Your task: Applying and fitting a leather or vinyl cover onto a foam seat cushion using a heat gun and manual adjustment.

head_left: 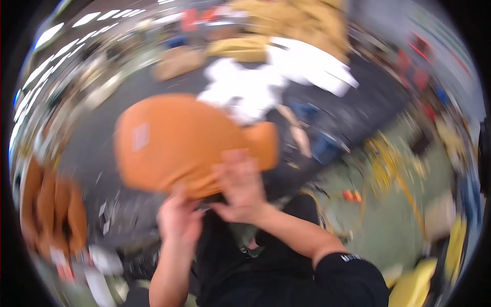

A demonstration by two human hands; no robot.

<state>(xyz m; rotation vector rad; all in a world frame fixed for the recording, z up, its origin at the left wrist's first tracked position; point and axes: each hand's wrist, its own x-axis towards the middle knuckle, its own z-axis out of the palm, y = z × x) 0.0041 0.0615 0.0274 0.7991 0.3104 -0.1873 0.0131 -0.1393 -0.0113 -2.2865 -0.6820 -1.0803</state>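
In the head view, much of what I see is smeared by blur. The orange upholstered cushion (174, 143) lies at the near edge of the dark tabletop (368, 97), with a pale label toward its left end. I see the right hand (240, 189) resting against the cushion's near side, its grip apart, fingers extended over the cover. The left hand (180, 217) is at the near edge, fingers bent; I cannot tell whether its grip is clamped on the fabric. Beyond the cushion I make out white pieces (245, 89), then a tan padded piece (179, 62) and a mustard one (238, 48). Yellow cords (381, 163) lie on the green floor (378, 220) to the right.
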